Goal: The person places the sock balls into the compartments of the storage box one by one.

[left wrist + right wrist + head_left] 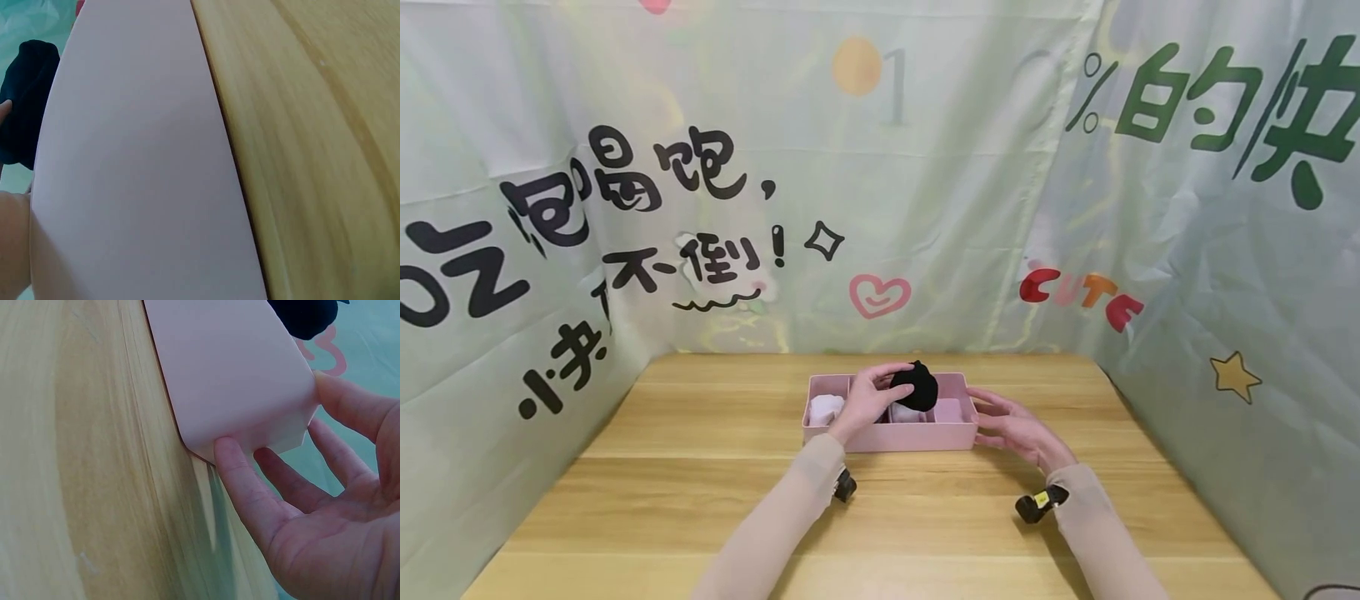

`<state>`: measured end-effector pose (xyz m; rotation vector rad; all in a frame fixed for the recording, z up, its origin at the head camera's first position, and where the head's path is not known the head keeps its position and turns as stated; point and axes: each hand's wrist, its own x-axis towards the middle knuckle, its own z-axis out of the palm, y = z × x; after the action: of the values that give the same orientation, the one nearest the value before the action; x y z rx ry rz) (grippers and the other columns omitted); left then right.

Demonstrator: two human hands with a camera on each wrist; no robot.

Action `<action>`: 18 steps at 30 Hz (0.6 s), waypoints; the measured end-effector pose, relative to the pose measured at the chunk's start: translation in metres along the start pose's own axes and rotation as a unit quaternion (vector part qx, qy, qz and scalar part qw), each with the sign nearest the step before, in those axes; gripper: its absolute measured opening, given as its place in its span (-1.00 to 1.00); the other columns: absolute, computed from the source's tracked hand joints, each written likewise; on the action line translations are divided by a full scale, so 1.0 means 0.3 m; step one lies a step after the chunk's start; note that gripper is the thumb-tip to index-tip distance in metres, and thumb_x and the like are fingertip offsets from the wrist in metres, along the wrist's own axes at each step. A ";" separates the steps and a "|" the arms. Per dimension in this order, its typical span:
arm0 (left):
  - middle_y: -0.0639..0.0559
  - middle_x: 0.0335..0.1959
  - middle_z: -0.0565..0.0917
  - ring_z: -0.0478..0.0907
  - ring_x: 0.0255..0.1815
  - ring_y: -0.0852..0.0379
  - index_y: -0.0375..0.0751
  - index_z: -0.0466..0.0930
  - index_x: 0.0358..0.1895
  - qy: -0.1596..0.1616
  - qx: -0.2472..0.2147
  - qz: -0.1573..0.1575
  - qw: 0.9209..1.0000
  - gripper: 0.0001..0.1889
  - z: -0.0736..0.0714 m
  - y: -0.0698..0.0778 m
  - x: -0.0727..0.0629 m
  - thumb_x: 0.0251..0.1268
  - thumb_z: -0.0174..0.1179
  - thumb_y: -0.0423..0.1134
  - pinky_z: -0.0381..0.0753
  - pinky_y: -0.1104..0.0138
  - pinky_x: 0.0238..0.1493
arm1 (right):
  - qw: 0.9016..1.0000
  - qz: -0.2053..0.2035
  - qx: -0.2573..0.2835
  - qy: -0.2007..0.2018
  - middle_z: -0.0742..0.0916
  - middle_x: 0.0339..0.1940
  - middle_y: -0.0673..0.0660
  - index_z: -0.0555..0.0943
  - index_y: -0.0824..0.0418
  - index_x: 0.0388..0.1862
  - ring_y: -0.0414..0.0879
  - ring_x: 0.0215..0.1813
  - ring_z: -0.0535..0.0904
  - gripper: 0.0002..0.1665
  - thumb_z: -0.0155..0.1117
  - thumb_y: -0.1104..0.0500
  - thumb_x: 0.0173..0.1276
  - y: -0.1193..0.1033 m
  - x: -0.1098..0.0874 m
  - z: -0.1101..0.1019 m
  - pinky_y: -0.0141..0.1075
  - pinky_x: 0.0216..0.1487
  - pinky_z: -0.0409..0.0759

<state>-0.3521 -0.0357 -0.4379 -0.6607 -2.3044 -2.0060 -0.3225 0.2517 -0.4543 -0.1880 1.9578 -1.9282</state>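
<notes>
A rolled black cloth bundle [914,388] is gripped between the thumb and fingers of my left hand [871,403], over a pink divided box [917,437]. The left wrist view shows the dark bundle [28,103] past the box's long wall [137,150], with only part of the hand in sight. White cloth bundles sit in the box, one [826,409] in the left compartment and one [907,414] below the black one. My right hand [1017,427] rests spread fingertips on the box's right end, seen closely in the right wrist view [331,506].
The box stands on a wooden table [715,500] near its back edge. Printed cloth curtains [940,208] hang behind and along both sides. A small black device [1033,505] is strapped at the right wrist, another [846,484] at the left.
</notes>
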 end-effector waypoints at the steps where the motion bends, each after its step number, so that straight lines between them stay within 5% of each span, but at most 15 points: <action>1: -0.07 0.18 0.64 0.61 0.14 -0.03 -0.05 0.64 0.16 -0.005 -0.001 0.003 1.000 -0.60 0.007 0.001 0.002 0.24 0.35 -0.22 0.59 0.21 0.15 | 1.000 0.001 0.001 0.000 0.20 0.52 0.42 0.06 0.16 0.59 0.03 0.27 0.48 -0.25 0.08 0.28 0.51 0.000 0.000 -0.001 -0.03 0.29 0.51; 18: -0.15 0.15 0.65 0.63 0.11 -0.03 -0.14 0.65 0.14 -0.002 -0.023 0.018 1.000 -0.62 0.088 -0.006 0.042 0.23 0.35 -0.31 0.63 0.26 0.06 | 1.000 0.005 0.002 -0.001 0.23 0.52 0.39 0.08 0.13 0.59 -0.07 0.19 0.56 -0.24 0.10 0.26 0.50 -0.001 -0.003 0.000 -0.04 0.28 0.52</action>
<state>-0.3573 -0.0069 -0.4407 -0.7053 -2.2372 -2.0496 -0.3216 0.2520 -0.4539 -0.1783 1.9509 -1.9245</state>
